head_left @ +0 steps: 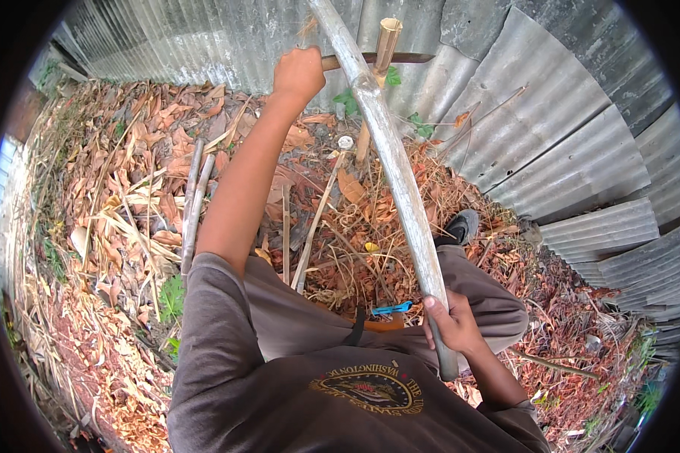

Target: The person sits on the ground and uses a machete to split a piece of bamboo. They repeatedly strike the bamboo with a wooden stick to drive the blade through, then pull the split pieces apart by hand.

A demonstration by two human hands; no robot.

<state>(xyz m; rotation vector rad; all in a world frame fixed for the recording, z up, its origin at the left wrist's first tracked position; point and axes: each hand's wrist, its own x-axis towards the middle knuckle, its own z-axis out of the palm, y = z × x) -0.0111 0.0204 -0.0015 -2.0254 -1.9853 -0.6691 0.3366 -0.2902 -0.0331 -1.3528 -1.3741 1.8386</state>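
Note:
My left hand [298, 74] is stretched far forward, wrapped round the handle of a machete [415, 57]. The dark blade reaches rightward, crossing a long pale wooden pole [397, 162], which hides part of it. Close to the pole's near end, my right hand [455, 325] grips it with the thumb on top. From there the pole slants away and leftward, running out of view at the top. An upright bamboo stake [389, 38] stands by the blade; whether the blade touches it or the pole I cannot tell.
Corrugated metal sheets [544, 98] form a fence ahead and to the right. Dry leaves [159, 121] cover the ground. Cut sticks [194, 204] lie left of my knees. A blue strap-like piece [392, 309] is between my legs, and my shoe [462, 226] is right of the pole.

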